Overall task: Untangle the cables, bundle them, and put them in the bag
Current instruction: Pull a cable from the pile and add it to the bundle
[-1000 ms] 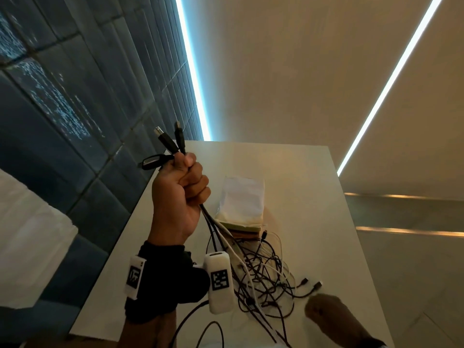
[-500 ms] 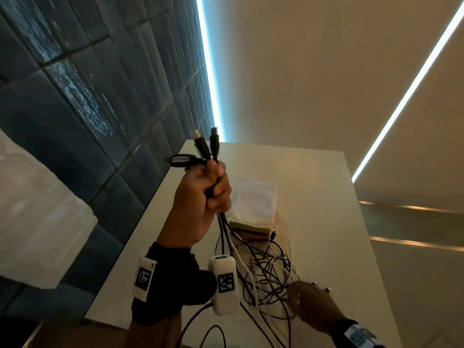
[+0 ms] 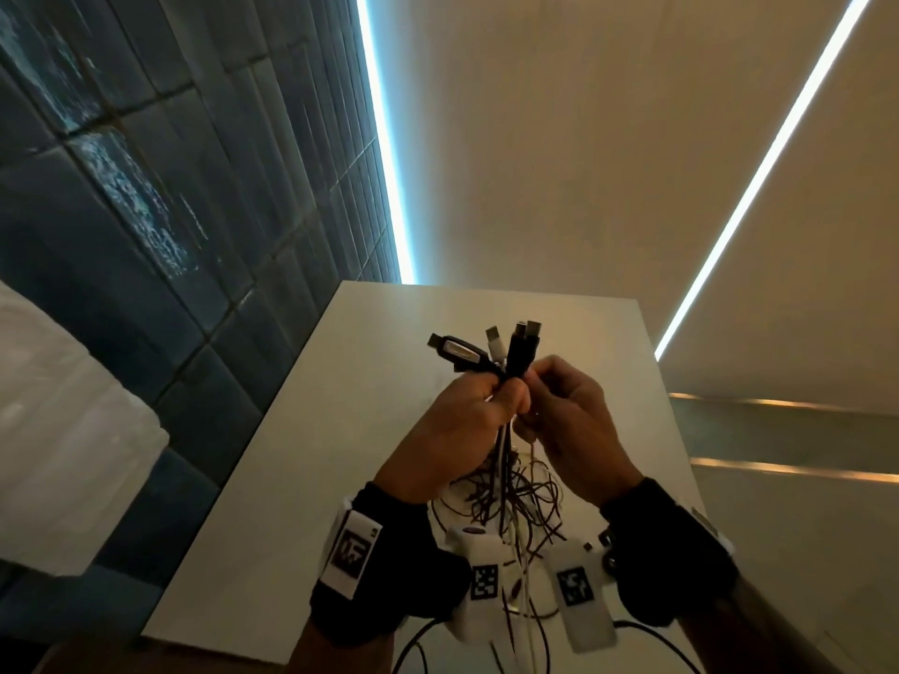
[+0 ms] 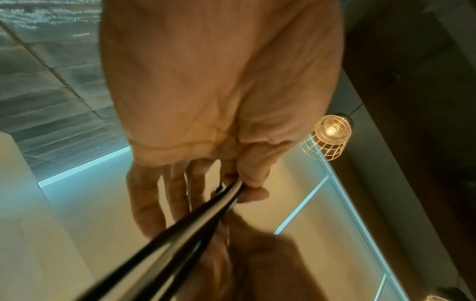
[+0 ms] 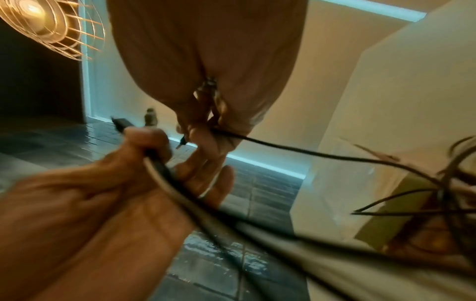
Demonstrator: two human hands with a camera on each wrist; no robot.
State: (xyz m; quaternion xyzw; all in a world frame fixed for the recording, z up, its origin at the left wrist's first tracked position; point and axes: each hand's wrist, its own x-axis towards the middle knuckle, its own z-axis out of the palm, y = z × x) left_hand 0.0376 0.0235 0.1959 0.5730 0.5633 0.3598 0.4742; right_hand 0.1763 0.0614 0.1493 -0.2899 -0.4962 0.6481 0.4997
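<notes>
My left hand (image 3: 503, 394) is raised over the white table (image 3: 369, 381) and grips a bunch of cables just below their plugs (image 3: 515, 347), which stick up from the fist. My right hand (image 3: 537, 381) is right beside it and pinches one thin black cable (image 5: 309, 152) near its small plug. Below both hands the tangle of dark and white cables (image 3: 506, 498) hangs down to the table. In the left wrist view, thumb and fingers (image 4: 247, 183) clamp black cables (image 4: 180, 228). In the head view my hands hide the bag. A pale and green shape (image 5: 401, 203) shows in the right wrist view.
A dark tiled wall (image 3: 170, 211) runs along the table's left side. A caged lamp (image 4: 327, 136) hangs overhead. Black wrist bands with white tagged camera units (image 3: 484, 581) sit low in the head view, and loose cable loops trail off the table's near edge.
My right hand has left the tangle on the table and risen to meet the left hand, with a thin cable pinched in it. The left hand keeps its grip on the plug ends.
</notes>
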